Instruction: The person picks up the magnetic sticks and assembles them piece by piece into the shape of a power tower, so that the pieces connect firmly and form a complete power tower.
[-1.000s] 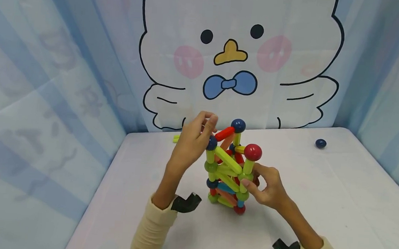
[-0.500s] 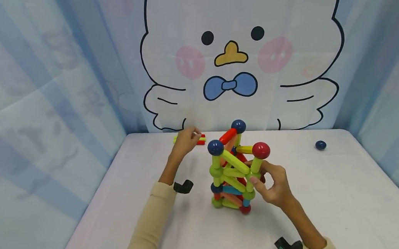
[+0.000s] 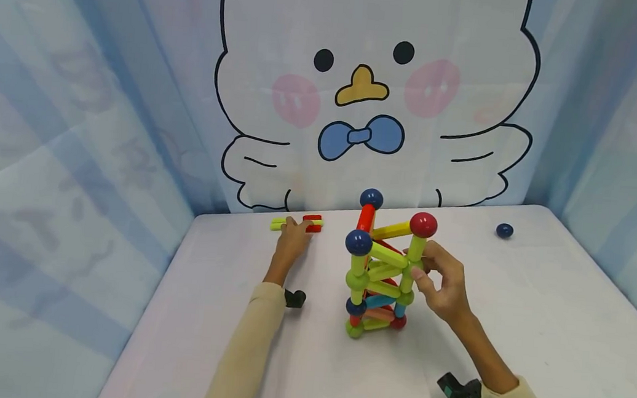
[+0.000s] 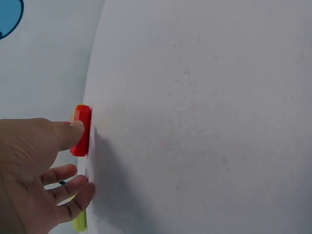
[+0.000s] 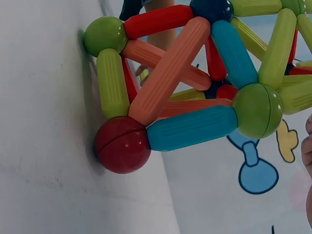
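A tower of magnetic sticks and balls (image 3: 382, 271) stands on the table, with blue and red balls at its upper corners. My right hand (image 3: 446, 282) holds its right upright, thumb at a green ball (image 5: 258, 110) near the top and fingers behind. At the back left, my left hand (image 3: 293, 240) reaches over loose magnetic sticks, red and yellow-green. In the left wrist view, its thumb touches a red stick (image 4: 83, 130) and the lower fingers extend loosely near a yellow-green stick (image 4: 79, 220). The index finger is hidden there.
A single blue ball (image 3: 504, 230) lies at the back right of the white table (image 3: 510, 311). Behind the table's far edge hangs a curtain (image 3: 275, 177) with a cartoon bird. Patterned blue curtains (image 3: 74, 206) enclose the sides.
My left hand has left the tower's top, moving back and down to the loose sticks. The tower has turned slightly and shifted right in view, with my right hand still holding it.
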`<state>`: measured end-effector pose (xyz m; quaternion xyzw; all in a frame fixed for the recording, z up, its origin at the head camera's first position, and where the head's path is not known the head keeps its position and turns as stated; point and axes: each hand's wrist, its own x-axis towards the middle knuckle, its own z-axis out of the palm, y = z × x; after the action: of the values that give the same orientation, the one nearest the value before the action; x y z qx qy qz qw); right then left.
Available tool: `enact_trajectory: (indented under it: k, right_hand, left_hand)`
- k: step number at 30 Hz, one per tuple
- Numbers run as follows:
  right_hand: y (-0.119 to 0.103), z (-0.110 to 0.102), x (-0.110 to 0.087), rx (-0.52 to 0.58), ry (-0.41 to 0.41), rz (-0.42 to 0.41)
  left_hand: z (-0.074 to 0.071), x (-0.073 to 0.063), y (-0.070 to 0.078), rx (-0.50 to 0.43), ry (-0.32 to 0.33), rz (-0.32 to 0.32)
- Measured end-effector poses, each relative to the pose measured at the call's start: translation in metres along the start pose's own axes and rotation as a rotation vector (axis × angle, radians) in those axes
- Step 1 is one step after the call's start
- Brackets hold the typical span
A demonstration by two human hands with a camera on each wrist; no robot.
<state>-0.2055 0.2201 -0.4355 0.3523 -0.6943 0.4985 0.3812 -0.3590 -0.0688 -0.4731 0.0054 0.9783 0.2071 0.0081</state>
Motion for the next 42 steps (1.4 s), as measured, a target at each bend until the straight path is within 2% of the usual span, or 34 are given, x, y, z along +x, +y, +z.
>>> enact_trajectory:
  k: [3,8,10,13,16,20,24,28,30,32,36,42]
  right_hand:
    - [-0.002,0.001,-0.002,0.016,-0.028,0.029]
    - [-0.007,0.003,-0.005,0.003,-0.088,0.124]
    - [-0.008,0.002,-0.005,0.005,-0.095,0.148]
    - [-0.007,0.002,-0.004,0.035,-0.099,0.156]
    - [-0.006,0.001,-0.002,0.079,-0.107,0.169]
    - [-0.003,-0.001,0.001,0.144,-0.145,0.248]
    - [0.003,-0.006,0.004,0.260,-0.204,0.352]
    - [0.010,-0.011,0.005,0.361,-0.230,0.430]
    - [0.014,-0.013,0.006,0.376,-0.238,0.456]
    - [0.017,-0.016,0.006,0.384,-0.246,0.476]
    - [0.023,-0.017,0.008,0.427,-0.250,0.504]
    - [0.027,-0.017,0.009,0.480,-0.225,0.529]
  left_hand:
    - [0.005,-0.001,-0.005,0.012,0.006,-0.006]
    - [0.012,-0.005,-0.008,0.041,0.030,0.026]
    - [0.011,-0.008,-0.006,0.046,0.029,0.038]
    - [0.004,-0.012,0.000,0.001,0.019,0.053]
    - [-0.014,-0.017,0.010,-0.142,0.022,0.114]
    - [-0.047,-0.024,0.030,-0.405,0.036,0.305]
    - [-0.080,-0.039,0.057,-0.700,0.035,0.486]
    - [-0.104,-0.060,0.085,-1.015,0.039,0.581]
    - [-0.113,-0.069,0.096,-1.111,0.051,0.609]
    - [-0.119,-0.076,0.107,-1.149,0.061,0.645]
    - [-0.125,-0.083,0.121,-1.151,0.041,0.697]
    - [-0.126,-0.086,0.129,-1.129,-0.006,0.732]
